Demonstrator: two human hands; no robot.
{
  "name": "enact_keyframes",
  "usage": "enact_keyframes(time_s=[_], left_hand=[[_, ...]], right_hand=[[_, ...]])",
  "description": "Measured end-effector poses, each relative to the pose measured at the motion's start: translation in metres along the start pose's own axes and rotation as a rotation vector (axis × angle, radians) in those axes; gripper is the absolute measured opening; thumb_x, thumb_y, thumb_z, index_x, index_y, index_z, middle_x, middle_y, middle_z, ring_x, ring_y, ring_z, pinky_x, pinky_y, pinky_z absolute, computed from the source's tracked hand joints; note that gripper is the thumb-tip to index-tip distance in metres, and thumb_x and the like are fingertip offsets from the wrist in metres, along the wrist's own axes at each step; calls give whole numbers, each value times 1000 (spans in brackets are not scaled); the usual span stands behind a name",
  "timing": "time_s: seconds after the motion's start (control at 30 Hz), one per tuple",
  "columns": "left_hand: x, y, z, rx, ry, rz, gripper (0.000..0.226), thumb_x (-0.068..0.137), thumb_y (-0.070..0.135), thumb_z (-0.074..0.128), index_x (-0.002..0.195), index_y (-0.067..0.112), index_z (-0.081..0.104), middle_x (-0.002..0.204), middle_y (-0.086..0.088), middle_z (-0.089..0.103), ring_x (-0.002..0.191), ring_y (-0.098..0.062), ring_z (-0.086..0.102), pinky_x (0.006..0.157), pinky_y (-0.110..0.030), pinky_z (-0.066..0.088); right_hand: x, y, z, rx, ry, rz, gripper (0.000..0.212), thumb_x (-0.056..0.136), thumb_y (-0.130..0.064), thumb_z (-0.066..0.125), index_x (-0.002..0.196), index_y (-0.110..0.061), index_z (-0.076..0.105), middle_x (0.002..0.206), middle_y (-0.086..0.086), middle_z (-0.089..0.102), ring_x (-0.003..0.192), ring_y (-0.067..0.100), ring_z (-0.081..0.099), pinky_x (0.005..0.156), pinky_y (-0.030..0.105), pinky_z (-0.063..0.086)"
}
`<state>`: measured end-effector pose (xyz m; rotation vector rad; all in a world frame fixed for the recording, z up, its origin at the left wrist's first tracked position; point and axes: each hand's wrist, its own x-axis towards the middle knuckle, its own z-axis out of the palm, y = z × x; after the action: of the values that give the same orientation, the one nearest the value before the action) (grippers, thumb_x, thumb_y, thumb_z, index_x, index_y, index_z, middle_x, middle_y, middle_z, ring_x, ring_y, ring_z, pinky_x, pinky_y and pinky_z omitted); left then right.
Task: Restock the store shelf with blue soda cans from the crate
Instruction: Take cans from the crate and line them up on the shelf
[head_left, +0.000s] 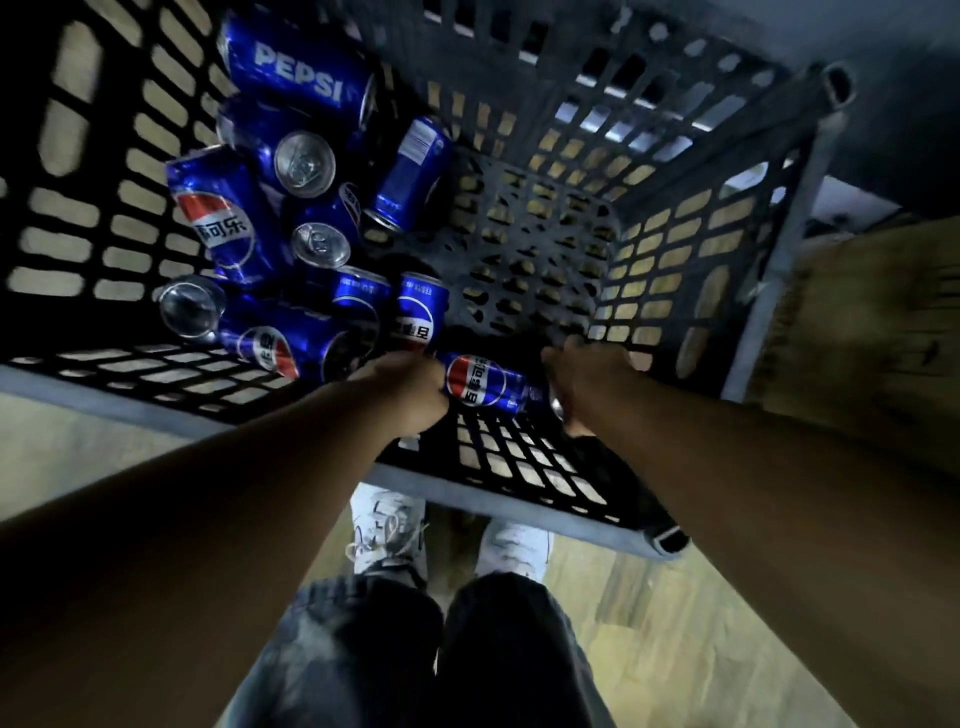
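I look down into a dark plastic lattice crate (519, 483). Several blue soda cans (228, 218) lie piled in its left half. One blue can (483, 384) lies on its side near the crate's near wall, between my hands. My left hand (405, 389) is curled around that can's left end. My right hand (587, 379) grips its right end, where the metal rim shows under the thumb. Another blue can (421, 312) sits just beyond my left knuckles. No store shelf is in view.
The right half of the crate floor (535, 249) holds no cans. The crate stands on a wooden floor (675, 649), with my white shoes (389, 535) and dark trousers just below its near edge. A brown cardboard-like surface (872, 322) lies to the right.
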<state>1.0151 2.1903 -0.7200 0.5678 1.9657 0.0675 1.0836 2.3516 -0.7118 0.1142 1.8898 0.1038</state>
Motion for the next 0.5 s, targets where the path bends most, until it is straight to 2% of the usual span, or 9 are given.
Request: enact_keyframes(time_s=[0.1,0.2,0.3,0.4,0.5], left_hand=[[-17,1,-7,-12,17,-9,21,91,18,48,104,7,61,106,-18,62,97,-30,56,81,-28,39],[-36,4,-18,-33,52,-17,21,91,14,46,103,5,60,107,-21,62,95,-31,56,74,-27,37],[-60,10,-29,-5,41,-16,23,92,13,47,110,3,58,111,-20,60,96,-30,54,72,-26,35],[-86,16,-39,24,10,-18,23,91,14,49,110,5,59,112,-19,60,100,-30,57,74,-27,40],[-110,21,-51,25,11,-32,21,92,17,50,108,7,60,107,-16,60,92,-27,56,72,-27,43]], right_hand=[[-21,0,2,53,56,18,82,74,-29,77,138,-11,29,137,17,36,123,33,45,91,40,45],[-44,3,-9,86,71,60,83,74,-36,77,136,-10,28,136,16,38,123,32,46,87,40,45],[-67,6,-22,133,99,84,80,77,-33,75,137,-9,28,136,16,39,123,33,47,89,41,44],[-93,10,-36,132,102,97,83,78,-30,76,139,-8,24,139,19,36,124,33,46,93,40,43],[-119,13,-50,161,106,103,84,78,-32,75,140,-8,23,139,19,35,125,34,45,93,40,43]])
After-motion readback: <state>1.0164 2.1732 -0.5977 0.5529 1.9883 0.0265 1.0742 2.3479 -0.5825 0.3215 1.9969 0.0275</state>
